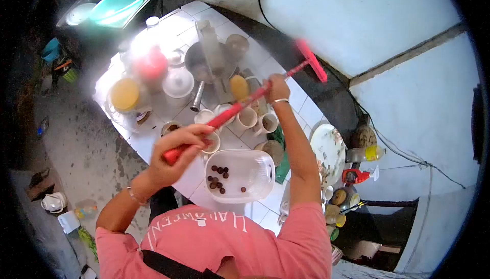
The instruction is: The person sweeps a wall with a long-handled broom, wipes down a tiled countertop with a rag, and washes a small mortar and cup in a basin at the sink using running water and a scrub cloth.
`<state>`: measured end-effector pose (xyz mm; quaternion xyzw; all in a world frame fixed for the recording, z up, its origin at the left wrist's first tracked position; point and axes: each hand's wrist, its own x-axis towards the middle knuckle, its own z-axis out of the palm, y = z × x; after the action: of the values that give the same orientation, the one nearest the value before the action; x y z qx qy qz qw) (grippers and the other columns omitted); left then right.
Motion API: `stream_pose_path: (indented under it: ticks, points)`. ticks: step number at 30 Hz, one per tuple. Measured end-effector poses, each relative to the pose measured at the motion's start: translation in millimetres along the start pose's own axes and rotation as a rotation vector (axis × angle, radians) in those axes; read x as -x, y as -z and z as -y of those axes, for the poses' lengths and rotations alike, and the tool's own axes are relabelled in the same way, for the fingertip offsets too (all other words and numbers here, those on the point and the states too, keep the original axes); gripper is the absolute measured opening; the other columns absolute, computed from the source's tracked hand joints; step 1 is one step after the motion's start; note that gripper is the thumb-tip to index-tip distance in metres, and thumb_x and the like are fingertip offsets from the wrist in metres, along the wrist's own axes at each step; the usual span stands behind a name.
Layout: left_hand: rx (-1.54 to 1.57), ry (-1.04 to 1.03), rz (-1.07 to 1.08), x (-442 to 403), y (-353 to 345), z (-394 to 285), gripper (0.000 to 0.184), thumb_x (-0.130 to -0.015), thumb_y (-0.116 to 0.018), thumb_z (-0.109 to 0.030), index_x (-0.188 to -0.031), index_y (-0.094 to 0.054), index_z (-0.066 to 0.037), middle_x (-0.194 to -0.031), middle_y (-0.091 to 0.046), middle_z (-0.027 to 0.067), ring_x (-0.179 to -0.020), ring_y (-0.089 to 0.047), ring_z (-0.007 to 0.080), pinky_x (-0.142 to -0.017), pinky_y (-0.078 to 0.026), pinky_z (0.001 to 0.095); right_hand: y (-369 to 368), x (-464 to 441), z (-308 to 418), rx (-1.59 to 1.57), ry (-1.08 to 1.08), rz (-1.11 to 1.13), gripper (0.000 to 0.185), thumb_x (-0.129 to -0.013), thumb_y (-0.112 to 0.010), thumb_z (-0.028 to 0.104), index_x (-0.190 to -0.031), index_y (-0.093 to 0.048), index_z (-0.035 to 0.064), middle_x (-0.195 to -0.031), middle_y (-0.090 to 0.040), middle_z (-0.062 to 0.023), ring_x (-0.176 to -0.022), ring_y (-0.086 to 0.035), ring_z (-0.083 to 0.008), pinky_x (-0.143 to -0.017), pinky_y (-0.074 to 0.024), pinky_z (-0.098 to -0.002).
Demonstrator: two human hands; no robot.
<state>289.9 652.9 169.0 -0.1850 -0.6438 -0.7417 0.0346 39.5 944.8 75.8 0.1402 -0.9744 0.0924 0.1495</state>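
A red squeegee point(239, 107) runs diagonally above the tabletop, its crosswise head point(312, 60) up at the right beside the wall. My left hand point(176, 151) is closed around the lower end of its handle. Farther up the shaft, my right hand point(277, 88) grips it with the fingers wrapped round. Below the handle stand several white cups point(247, 118), one of them partly hidden by my left hand. Near my body sits a white plastic basket point(263, 176) with several small dark round pieces point(218, 178) inside.
On the tiled table point(191, 187) stand a dark pan point(196, 57), a white lidded pot point(178, 83) and a yellow-lidded jar point(125, 94). A floral plate point(327, 151) and bottles point(365, 154) line the right side. A turquoise basin point(120, 4) rests on the sink at back left.
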Motion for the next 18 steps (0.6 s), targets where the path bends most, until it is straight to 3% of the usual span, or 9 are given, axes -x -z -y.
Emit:
stream_pose_path:
  ticks: [4,6,9,10,12,14,16,18]
  points:
    - [-0.095,-0.032,-0.101,29.9,38.3,-38.7,0.009,-0.084,-0.049,0.001,-0.089,-0.056,0.002,-0.113,-0.056,0.0212,-0.096,-0.060,0.0238,-0.081,-0.050,0.0348,12.6,-10.5,79.9,-0.013,0.063,0.109,0.016,-0.078,-0.060,0.022,-0.078,-0.055,0.0072,-0.090,-0.057,-0.0135,-0.078,-0.059,-0.0338,-0.065,-0.0489,-0.0442]
    - [-0.141,-0.069,-0.034,46.7,51.0,-60.0,0.008,-0.083,-0.050,-0.001,-0.087,-0.056,0.002,-0.112,-0.056,0.0228,-0.095,-0.061,0.0273,-0.079,-0.052,0.0371,30.0,-10.8,113.3,-0.017,0.068,0.167,0.015,-0.079,-0.060,0.022,-0.080,-0.055,0.0076,-0.091,-0.057,-0.0129,-0.079,-0.059,-0.0333,-0.065,-0.0490,-0.0438]
    - [-0.124,-0.159,0.044,72.3,72.3,-88.6,0.007,-0.081,-0.053,-0.003,-0.085,-0.056,0.002,-0.112,-0.055,0.0247,-0.093,-0.062,0.0306,-0.078,-0.053,0.0385,54.7,9.9,140.2,-0.179,0.254,-0.151,0.017,-0.082,-0.056,0.025,-0.077,-0.054,0.0083,-0.081,-0.055,-0.0128,-0.075,-0.056,-0.0353,-0.062,-0.0452,-0.0446]
    - [-0.103,-0.190,0.071,76.6,78.2,-93.4,0.008,-0.080,-0.054,-0.003,-0.085,-0.056,0.002,-0.112,-0.055,0.0253,-0.092,-0.063,0.0313,-0.078,-0.053,0.0385,63.0,20.3,146.4,-0.176,0.176,-0.160,0.018,-0.082,-0.056,0.025,-0.076,-0.052,0.0082,-0.080,-0.055,-0.0122,-0.072,-0.055,-0.0350,-0.061,-0.0449,-0.0433]
    - [-0.013,-0.112,0.089,75.5,83.1,-92.3,0.007,-0.079,-0.055,-0.001,-0.085,-0.056,0.002,-0.113,-0.055,0.0261,-0.095,-0.062,0.0319,-0.078,-0.052,0.0401,82.5,42.2,137.1,-0.157,0.210,-0.258,0.021,-0.081,-0.059,0.025,-0.074,-0.050,0.0081,-0.078,-0.054,-0.0119,-0.071,-0.055,-0.0344,-0.058,-0.0448,-0.0429]
    - [0.085,-0.035,0.146,66.1,81.2,-73.3,0.008,-0.079,-0.056,0.000,-0.086,-0.057,0.002,-0.115,-0.054,0.0249,-0.100,-0.060,0.0314,-0.082,-0.051,0.0410,89.3,60.2,101.0,0.019,0.032,-0.033,0.024,-0.080,-0.062,0.030,-0.081,-0.053,0.0077,-0.091,-0.057,-0.0111,-0.077,-0.057,-0.0347,-0.062,-0.0473,-0.0439]
    - [0.108,0.034,0.220,37.5,66.5,-53.6,0.008,-0.080,-0.057,0.000,-0.087,-0.057,0.002,-0.117,-0.055,0.0222,-0.099,-0.059,0.0275,-0.085,-0.049,0.0367,79.3,75.5,53.0,0.071,-0.043,-0.051,0.028,-0.079,-0.063,0.033,-0.080,-0.051,0.0070,-0.086,-0.055,-0.0140,-0.073,-0.057,-0.0359,-0.056,-0.0462,-0.0457]
    - [0.043,-0.045,0.314,4.3,57.3,-33.4,0.007,-0.081,-0.058,-0.002,-0.087,-0.057,0.002,-0.115,-0.056,0.0193,-0.095,-0.059,0.0232,-0.087,-0.046,0.0321,51.2,82.1,8.9,0.108,-0.112,-0.020,0.030,-0.077,-0.065,0.035,-0.076,-0.052,0.0072,-0.084,-0.055,-0.0144,-0.072,-0.057,-0.0358,-0.056,-0.0466,-0.0457]
